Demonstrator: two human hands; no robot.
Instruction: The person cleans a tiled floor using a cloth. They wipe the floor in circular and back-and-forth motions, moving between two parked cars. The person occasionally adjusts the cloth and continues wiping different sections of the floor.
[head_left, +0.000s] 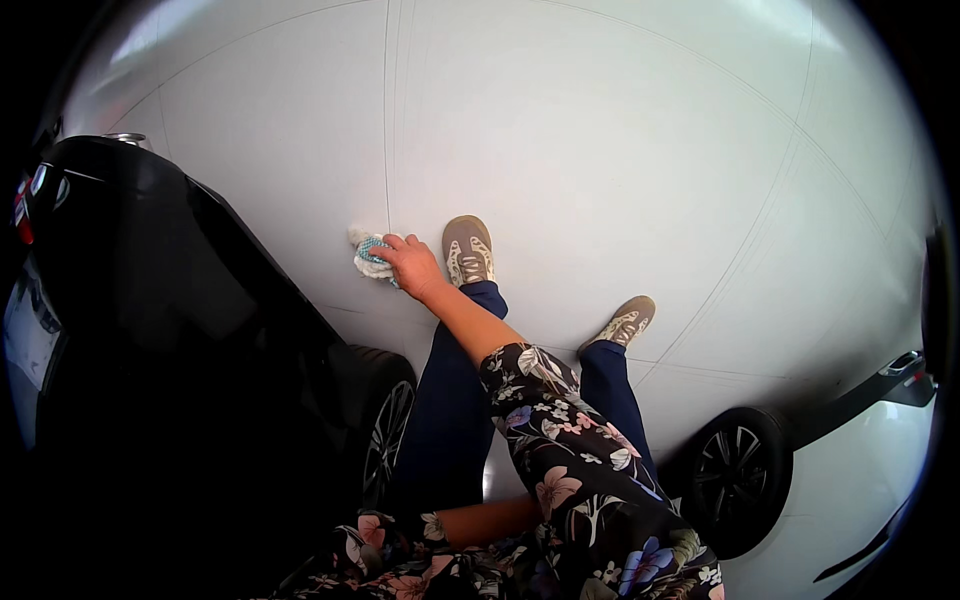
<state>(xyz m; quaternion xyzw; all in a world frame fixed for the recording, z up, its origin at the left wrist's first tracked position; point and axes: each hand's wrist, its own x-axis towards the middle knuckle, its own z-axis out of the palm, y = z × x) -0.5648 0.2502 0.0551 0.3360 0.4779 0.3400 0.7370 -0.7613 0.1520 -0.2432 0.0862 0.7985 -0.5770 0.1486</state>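
Observation:
My right hand (411, 264) grips a bunched white cloth with a turquoise checked part (369, 255), held just left of my forward shoe (468, 251). The arm, in a dark floral sleeve, reaches across from the lower right. Whether the cloth touches the floor I cannot tell. My left hand is out of view; only the left forearm (487, 523) shows at the bottom, its end hidden behind the right sleeve. Close on the left stands a black car (225, 292), near the cloth.
Glossy pale floor tiles (585, 172) with thin joints spread ahead. The black car's wheel (386, 435) is beside my leg. A light-coloured car (855, 487) with a black wheel (739, 480) stands at right. A round metal object (129, 139) shows beyond the black car. My other shoe (626, 324) is right.

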